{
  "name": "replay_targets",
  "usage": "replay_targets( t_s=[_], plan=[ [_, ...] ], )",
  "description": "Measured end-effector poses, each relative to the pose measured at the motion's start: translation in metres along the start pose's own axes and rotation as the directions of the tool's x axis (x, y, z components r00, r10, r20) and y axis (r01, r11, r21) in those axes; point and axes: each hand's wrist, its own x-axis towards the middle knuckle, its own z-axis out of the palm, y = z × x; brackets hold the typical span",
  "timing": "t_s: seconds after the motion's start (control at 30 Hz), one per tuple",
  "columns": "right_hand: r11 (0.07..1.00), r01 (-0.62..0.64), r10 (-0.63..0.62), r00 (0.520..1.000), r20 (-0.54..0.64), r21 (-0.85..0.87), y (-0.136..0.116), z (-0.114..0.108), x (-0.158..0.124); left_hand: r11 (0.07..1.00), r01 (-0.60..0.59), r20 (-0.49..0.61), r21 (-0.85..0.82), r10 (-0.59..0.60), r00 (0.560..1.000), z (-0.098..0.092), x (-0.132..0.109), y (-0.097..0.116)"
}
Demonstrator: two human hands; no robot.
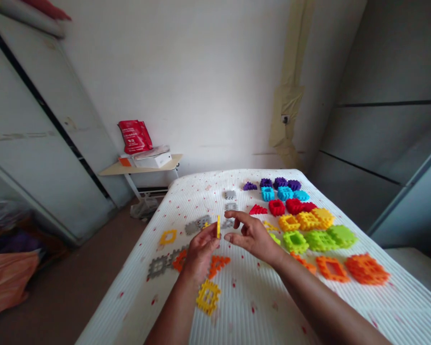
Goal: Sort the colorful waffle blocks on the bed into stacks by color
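Observation:
My left hand [198, 253] grips a yellow interlocking plastic tile [218, 227], held upright and seen edge-on above the bed. Just right of it is my right hand [250, 235], its thumb and forefinger apart, with nothing visible between them. Below and around my left hand lie an orange triangular tile [219, 265], a yellow window-frame tile [209, 297], a grey window-frame tile [158, 266] and a hollow yellow square tile [168, 236]. My hands partly cover some grey and orange tiles.
On the right of the white bed [237, 321] are rows of stacked tiles: purple [280, 182], blue [285, 193], red [277, 207], yellow [308, 220], green [295, 242] and orange [367, 268]. Grey tiles [230, 195] lie mid-bed. A small table [117, 168] stands behind left.

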Motion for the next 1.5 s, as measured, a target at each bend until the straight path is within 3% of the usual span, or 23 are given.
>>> replay_targets(
  t_s=[0.23, 0.37, 0.53, 0.7, 0.97, 1.23, 1.37, 1.5],
  plan=[
    [1.0, -0.001, 0.0, 1.0, 0.012, 0.017, 0.007, 0.008, 0.0, 0.993, 0.022, 0.062, 0.118, -0.03, 0.998, 0.003, -0.004, -0.009],
    [0.959, 0.135, -0.143, 0.99, -0.016, -0.25, 0.012, 0.006, -0.002, 0.978, -0.015, 0.043, 0.21, 0.006, 0.999, -0.005, -0.002, -0.004],
    [0.777, 0.325, -0.287, 0.945, 0.156, -0.54, 0.017, 0.011, -0.006, 0.942, 0.002, -0.124, 0.337, 0.043, 0.991, -0.01, 0.001, 0.001],
    [0.729, 0.369, -0.274, 0.929, 0.248, -0.576, 0.015, 0.019, -0.008, 0.891, -0.016, -0.016, 0.454, 0.026, 1.0, -0.003, -0.002, 0.002],
    [0.762, 0.345, -0.243, 0.937, 0.252, -0.548, 0.017, 0.015, -0.008, 0.89, 0.036, -0.091, 0.455, 0.006, 0.996, -0.007, -0.001, 0.001],
    [0.716, 0.289, -0.148, 0.952, 0.267, -0.635, 0.007, 0.019, -0.011, 0.875, 0.051, -0.042, 0.481, -0.035, 0.998, -0.002, -0.002, 0.005],
    [0.705, 0.234, -0.106, 0.968, 0.226, -0.67, 0.001, -0.009, -0.006, 0.9, 0.071, -0.095, 0.431, -0.033, 0.995, -0.009, 0.0, 0.002],
    [0.677, 0.086, -0.027, 0.995, 0.093, -0.731, 0.004, -0.076, -0.003, 0.936, 0.066, -0.171, 0.346, -0.007, 0.985, -0.021, 0.005, -0.002]
  ],
)
